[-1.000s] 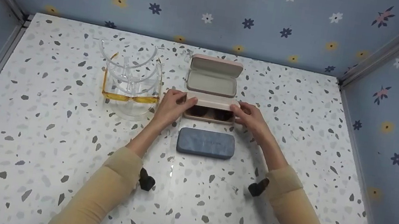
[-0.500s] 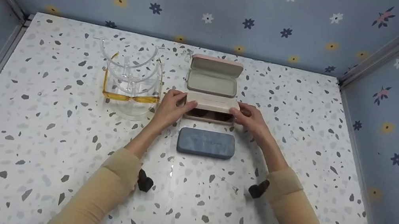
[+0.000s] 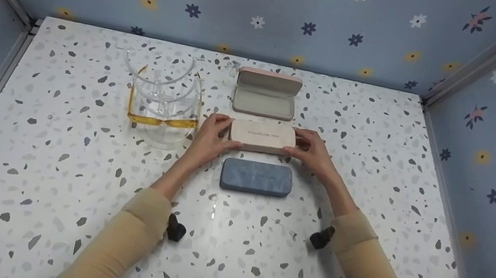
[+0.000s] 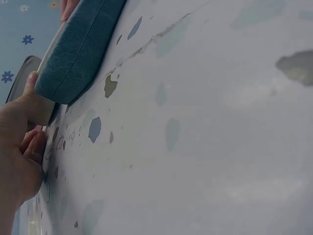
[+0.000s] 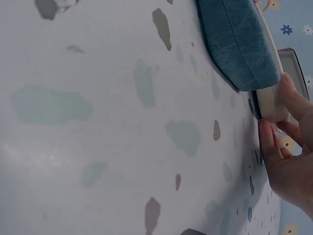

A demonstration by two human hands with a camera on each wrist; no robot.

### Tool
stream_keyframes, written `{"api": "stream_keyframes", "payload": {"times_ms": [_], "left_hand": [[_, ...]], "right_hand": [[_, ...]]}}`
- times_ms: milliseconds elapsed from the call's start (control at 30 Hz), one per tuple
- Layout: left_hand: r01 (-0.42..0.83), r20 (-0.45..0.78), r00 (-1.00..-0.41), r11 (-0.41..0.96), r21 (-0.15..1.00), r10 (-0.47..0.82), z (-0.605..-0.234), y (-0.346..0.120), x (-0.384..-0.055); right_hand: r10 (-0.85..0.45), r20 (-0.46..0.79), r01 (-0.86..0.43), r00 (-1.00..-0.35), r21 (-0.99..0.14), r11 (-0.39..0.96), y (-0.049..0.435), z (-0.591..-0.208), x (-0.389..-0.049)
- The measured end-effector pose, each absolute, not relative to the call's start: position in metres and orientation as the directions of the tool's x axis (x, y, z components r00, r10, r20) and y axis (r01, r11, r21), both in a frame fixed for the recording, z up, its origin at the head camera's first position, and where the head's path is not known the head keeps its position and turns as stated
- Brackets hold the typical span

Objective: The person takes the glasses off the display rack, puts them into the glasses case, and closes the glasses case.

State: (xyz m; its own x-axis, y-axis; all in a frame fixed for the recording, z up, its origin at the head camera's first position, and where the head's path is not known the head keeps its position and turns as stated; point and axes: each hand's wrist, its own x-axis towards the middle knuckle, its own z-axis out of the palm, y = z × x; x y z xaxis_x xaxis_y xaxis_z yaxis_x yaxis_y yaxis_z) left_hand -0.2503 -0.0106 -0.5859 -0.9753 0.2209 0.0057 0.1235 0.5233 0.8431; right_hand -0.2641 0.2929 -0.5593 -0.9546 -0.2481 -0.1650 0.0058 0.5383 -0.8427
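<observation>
In the head view a cream glasses case (image 3: 263,137) with faint lettering lies closed on the table. My left hand (image 3: 209,139) grips its left end, thumb along the front edge and fingers at the side. At the opposite end my right hand (image 3: 314,155) holds it the same way. Whatever is inside is hidden by the lid. Just in front lies a closed blue glasses case (image 3: 256,178), apart from both hands. Behind stands an open pink case (image 3: 263,103) with a grey lining. Both wrist views show the blue case (image 4: 78,54) partly covering the cream case (image 5: 274,105).
Left of the cases stands a clear acrylic display stand (image 3: 163,142) bearing yellow-framed glasses (image 3: 146,120), close to my left hand. The speckled white table (image 3: 249,258) is bounded by flowered blue panels (image 3: 268,8) at the back and sides.
The lid of the cream case has come down towards me and closed, covering the dark glasses seen inside. Both thumbs have moved down with it to the front edge.
</observation>
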Motion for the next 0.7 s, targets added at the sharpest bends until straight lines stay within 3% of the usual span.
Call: {"api": "stream_keyframes", "payload": {"times_ms": [700], "left_hand": [[0.111,-0.026,-0.967,0.511,0.853,0.254,-0.583,-0.014,-0.235]], "right_hand": [[-0.226,-0.188,0.038,-0.956,-0.842,0.537,0.289,-0.556,-0.248]]}}
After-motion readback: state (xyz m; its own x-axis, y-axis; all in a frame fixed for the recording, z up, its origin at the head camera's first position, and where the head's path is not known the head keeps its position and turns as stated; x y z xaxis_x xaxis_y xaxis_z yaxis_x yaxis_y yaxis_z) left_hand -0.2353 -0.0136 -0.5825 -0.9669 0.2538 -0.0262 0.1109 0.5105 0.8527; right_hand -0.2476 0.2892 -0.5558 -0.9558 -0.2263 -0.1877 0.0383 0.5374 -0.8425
